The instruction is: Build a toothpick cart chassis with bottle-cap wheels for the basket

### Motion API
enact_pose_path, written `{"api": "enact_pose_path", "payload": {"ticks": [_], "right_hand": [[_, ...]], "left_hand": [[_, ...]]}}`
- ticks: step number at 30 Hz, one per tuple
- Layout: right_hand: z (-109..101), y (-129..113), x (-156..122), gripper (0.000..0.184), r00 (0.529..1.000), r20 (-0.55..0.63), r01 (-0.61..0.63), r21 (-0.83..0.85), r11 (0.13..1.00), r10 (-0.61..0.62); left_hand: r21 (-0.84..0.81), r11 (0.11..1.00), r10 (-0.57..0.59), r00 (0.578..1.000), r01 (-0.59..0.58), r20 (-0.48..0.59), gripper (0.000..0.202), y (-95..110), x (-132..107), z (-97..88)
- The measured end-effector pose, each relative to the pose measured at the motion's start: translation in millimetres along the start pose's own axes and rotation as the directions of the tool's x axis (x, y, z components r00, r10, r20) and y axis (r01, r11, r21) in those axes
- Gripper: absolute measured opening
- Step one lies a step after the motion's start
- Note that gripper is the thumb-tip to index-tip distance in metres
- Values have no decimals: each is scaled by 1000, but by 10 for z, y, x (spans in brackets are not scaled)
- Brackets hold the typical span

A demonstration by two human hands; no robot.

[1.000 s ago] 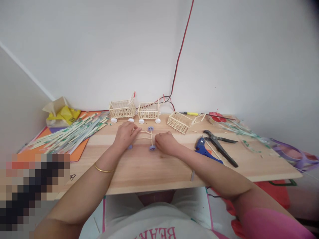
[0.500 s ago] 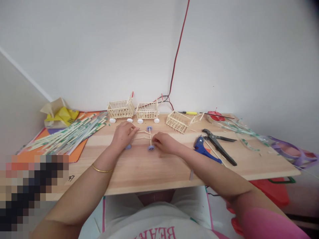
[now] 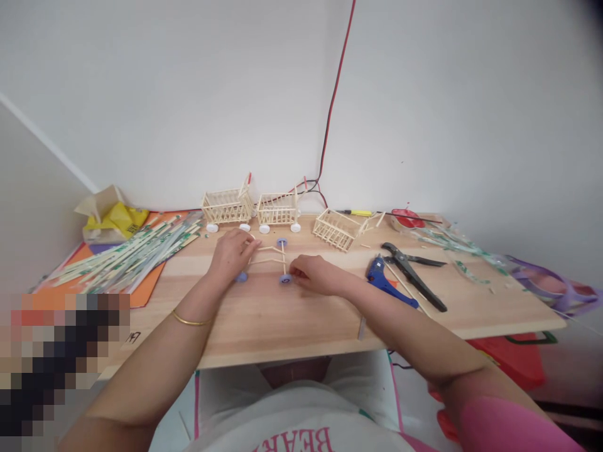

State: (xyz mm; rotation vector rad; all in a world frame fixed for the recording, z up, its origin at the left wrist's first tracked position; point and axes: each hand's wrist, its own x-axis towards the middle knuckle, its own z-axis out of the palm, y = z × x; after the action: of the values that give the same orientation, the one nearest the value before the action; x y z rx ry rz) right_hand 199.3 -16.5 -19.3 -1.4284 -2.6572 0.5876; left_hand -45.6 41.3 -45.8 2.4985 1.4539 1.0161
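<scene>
A small frame of thin wooden sticks (image 3: 271, 254) with purple wheels (image 3: 285, 279) lies on the wooden tabletop (image 3: 292, 314). My left hand (image 3: 232, 253) rests on the frame's left side, fingers curled over a stick and a purple wheel beside it. My right hand (image 3: 315, 274) pinches the near end of the axle stick next to the near purple wheel. Two finished stick carts with white wheels (image 3: 227, 208) (image 3: 279, 211) stand just behind, by the wall.
A wheelless stick basket (image 3: 338, 230) lies right of the carts. A blue glue gun (image 3: 387, 282) and black pliers (image 3: 414, 276) lie to the right. A pile of wrapped chopsticks (image 3: 127, 257) on orange card fills the left. Red-black wires (image 3: 335, 100) run up the wall.
My right hand has shifted slightly left toward the near purple wheel. My left hand and the frame stay about where they were.
</scene>
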Motion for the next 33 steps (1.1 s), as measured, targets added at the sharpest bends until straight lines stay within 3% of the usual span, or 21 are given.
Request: {"api": "enact_pose_path", "payload": {"ticks": [5,10,18,23,33], "right_hand": [[36,14,-9,14,999,26,27,-94,995,-25],[3,33,-111,13,992,123,58,-131,990,-42],[70,51,5,16,996,-68,-60,-90,994,54],[58,4,166,15,999,-31,-31,-106,994,28],[39,-77,205,19,999,33,23,-260,965,-15]], "left_hand": [[3,1000,-8,1000,8,16,31,-30,-2,19],[-5,1000,-20,1000,20,5,30,-27,-6,5],[-3,1000,-18,999,18,35,30,4,9,-1],[-1,1000,-18,1000,18,21,30,-4,2,7],[3,1000,-23,1000,23,-8,28,-4,5,-11]]}}
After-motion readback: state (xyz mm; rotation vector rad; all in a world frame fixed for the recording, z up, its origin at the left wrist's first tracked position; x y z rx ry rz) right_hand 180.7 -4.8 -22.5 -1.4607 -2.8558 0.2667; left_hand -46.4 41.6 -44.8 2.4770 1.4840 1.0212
